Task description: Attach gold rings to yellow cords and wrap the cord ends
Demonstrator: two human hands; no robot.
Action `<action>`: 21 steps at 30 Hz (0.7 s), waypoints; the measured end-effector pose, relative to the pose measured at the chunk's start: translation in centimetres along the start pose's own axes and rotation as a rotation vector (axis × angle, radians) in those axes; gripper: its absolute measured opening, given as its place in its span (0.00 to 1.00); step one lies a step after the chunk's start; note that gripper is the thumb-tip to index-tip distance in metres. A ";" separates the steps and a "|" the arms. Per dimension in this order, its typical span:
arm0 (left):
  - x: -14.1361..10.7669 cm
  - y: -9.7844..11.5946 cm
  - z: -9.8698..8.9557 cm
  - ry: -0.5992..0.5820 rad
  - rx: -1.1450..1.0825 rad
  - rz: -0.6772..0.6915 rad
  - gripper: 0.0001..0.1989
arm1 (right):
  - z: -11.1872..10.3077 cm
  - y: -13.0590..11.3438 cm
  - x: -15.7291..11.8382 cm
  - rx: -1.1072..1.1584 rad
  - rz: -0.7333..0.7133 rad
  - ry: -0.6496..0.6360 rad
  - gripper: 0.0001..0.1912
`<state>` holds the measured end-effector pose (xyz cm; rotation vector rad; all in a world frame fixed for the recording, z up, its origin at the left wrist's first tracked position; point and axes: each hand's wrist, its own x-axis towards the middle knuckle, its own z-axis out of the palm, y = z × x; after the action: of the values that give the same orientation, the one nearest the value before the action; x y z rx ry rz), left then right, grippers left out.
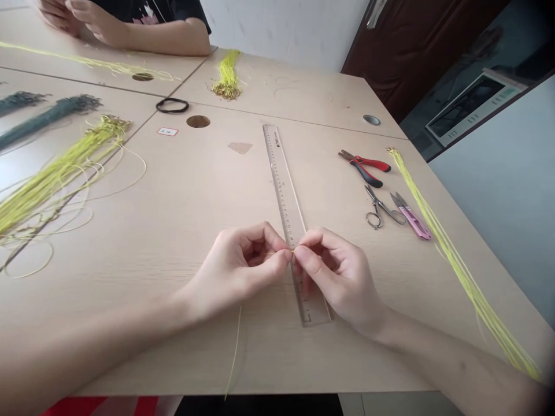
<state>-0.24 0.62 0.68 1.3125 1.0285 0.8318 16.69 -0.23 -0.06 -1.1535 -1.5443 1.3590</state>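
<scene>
My left hand [249, 263] and my right hand [336, 274] meet over the lower part of a clear ruler [284, 196]. Both pinch a thin yellow cord [237, 341] between thumb and forefinger, with their fingertips almost touching. Only a tiny stretch of cord shows between the two pinches. From beneath my left hand its tail runs down past the table's front edge. Whatever lies inside the curled fingers is hidden. The ruler lies flat on the table, pointing away from me.
Red-handled pliers [366, 166], small scissors [381, 208] and pink thread snips [411, 216] lie right. Yellow cord bundles lie at the right edge [446, 248], left [65, 167] and back [228, 75]. Dark green bundles [52, 118] lie far left. Another person's hands [87, 20] are across the table.
</scene>
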 end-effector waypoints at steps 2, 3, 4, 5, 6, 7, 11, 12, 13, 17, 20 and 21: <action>0.0 0.0 0.0 0.018 -0.012 -0.013 0.08 | 0.1 0.3 -0.1 0.030 -0.009 -0.019 0.08; 0.0 0.0 0.0 0.015 -0.023 -0.023 0.08 | 0.1 0.4 -0.1 0.046 -0.018 -0.028 0.07; 0.0 0.0 0.0 0.006 -0.035 -0.030 0.08 | 0.0 0.4 -0.2 0.060 -0.029 -0.037 0.06; 0.0 0.0 0.0 -0.006 -0.045 -0.038 0.08 | -0.1 0.4 -0.2 0.069 -0.045 -0.044 0.05; 0.0 0.0 0.0 -0.017 -0.053 -0.045 0.08 | -0.2 0.4 -0.3 0.067 -0.064 -0.054 0.04; 0.0 0.1 0.0 -0.029 -0.059 -0.050 0.08 | -0.3 0.4 -0.3 0.051 -0.089 -0.056 0.04; 0.0 0.0 0.0 -0.055 -0.077 -0.067 0.08 | -0.8 0.2 -0.3 -0.109 -0.210 -0.006 0.04; 0.0 0.0 0.0 -0.059 -0.078 -0.069 0.08 | -0.9 0.1 -0.2 -0.146 -0.241 0.005 0.04; 0.0 0.0 0.0 -0.058 -0.078 -0.074 0.08 | -0.9 0.1 -0.2 -0.172 -0.267 0.011 0.04; -0.1 0.0 0.1 -0.052 -0.076 -0.093 0.07 | -1.1 0.1 -0.4 -0.232 -0.337 0.011 0.05; -0.1 0.0 0.1 -0.059 -0.077 -0.096 0.06 | -1.2 0.2 -0.4 -0.268 -0.405 0.015 0.06; -0.1 0.0 0.1 -0.063 -0.078 -0.095 0.05 | -1.2 0.2 -0.4 -0.282 -0.421 0.011 0.07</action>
<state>-0.19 0.50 0.70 1.2071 0.9914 0.7474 17.99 -0.20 -0.08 -0.9218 -1.8846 0.8752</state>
